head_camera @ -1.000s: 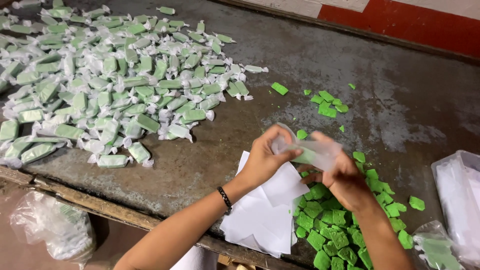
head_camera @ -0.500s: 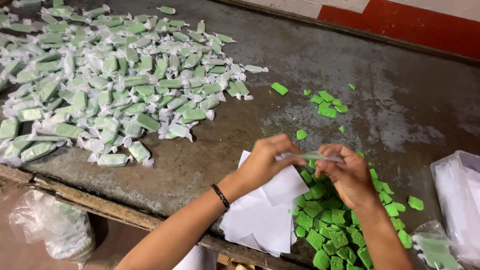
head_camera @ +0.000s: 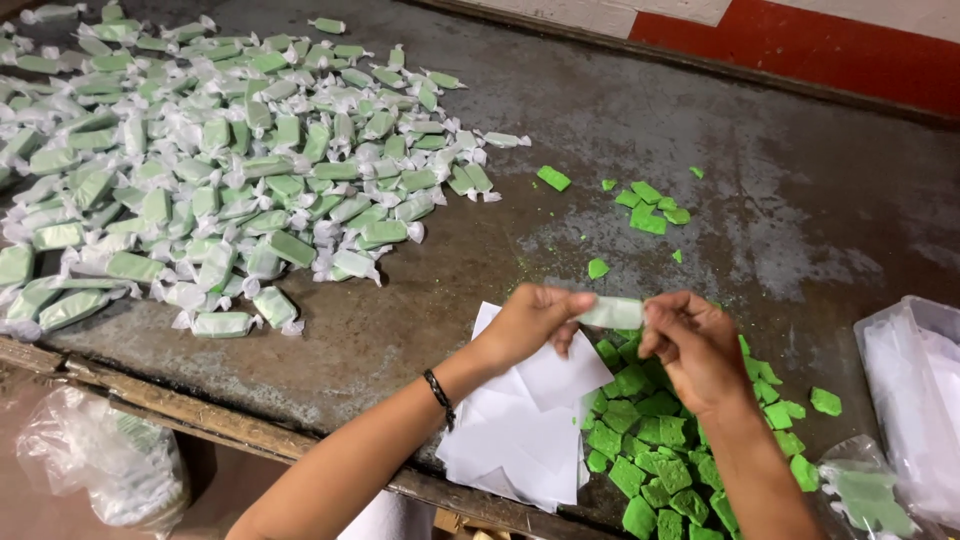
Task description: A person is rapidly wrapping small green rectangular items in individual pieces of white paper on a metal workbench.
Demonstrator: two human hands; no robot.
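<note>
- My left hand and right hand each pinch one end of the half-wrapped green candy, fingers closed on its paper, above the unwrapped green pieces.
- I'd judge it best to keep it level and twist the ends opposite ways, tight to the block.
- Wrapper sheets lie just beneath on the bench.

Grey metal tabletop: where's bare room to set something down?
Bare grey metal tabletop at far right, beyond the few scattered green bits; also a strip between the wrapped green candy heap and white paper squares. Crowded: unwrapped green block pile under both hands.
</note>
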